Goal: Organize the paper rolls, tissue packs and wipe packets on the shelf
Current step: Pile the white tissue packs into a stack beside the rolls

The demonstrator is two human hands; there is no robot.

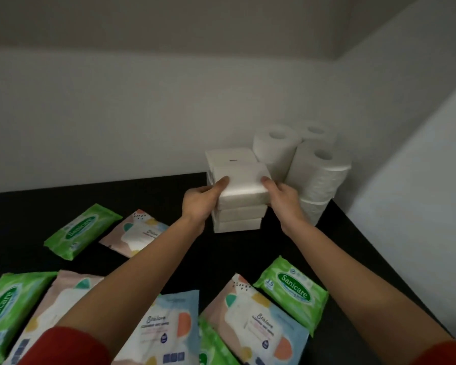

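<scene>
A white tissue pack (pixel 241 180) sits on top of a stack of white tissue packs (pixel 237 219) at the back right of the black shelf (pixel 142 191). My left hand (pixel 202 201) grips its left end and my right hand (pixel 282 198) grips its right end. Another stack of tissue packs (pixel 229 156) stands just behind. White paper rolls (pixel 319 175) are stacked in the right corner against the wall. Green wipe packets (pixel 82 230) and pastel wipe packets (pixel 137 233) lie scattered flat across the front and left of the shelf.
White walls close the shelf at the back and the right side (pixel 419 180). Wipe packets, among them a green one (pixel 292 288) and a pastel one (pixel 250 320), cover the near part under my forearms. Bare black shelf shows between the tissue stack and the packets.
</scene>
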